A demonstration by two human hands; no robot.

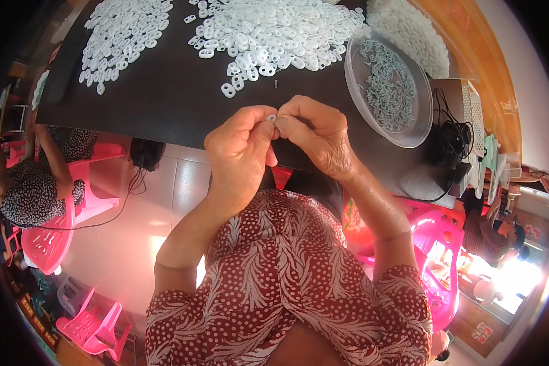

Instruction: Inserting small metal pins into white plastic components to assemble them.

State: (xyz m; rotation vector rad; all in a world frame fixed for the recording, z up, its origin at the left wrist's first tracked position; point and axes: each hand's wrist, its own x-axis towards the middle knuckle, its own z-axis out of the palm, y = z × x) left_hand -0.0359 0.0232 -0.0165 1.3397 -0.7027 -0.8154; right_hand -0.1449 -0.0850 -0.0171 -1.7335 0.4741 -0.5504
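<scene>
My left hand (235, 143) pinches a small white plastic piece (271, 117) between thumb and forefinger, just off the table's front edge. Against it, the closed fingertips of my right hand (320, 137) meet the left ones; whatever they grip is too small and covered to name. Beyond the hands spreads a big heap of white oval two-hole plastic pieces (274, 36), a few lying loose in front of it. One tiny dark spring-like part (276, 83) rests on the table between heap and hands. To the right, a round clear plastic tub (354, 73) holds many small grey-green parts.
Another heap of white pieces (125, 39) covers the dark table's (146, 100) far left. Whitish parts (412, 39) pile up behind the tub. Black cables (451, 137) lie at right. Pink plastic chairs (436, 262) stand around, and another person (36, 195) sits at left.
</scene>
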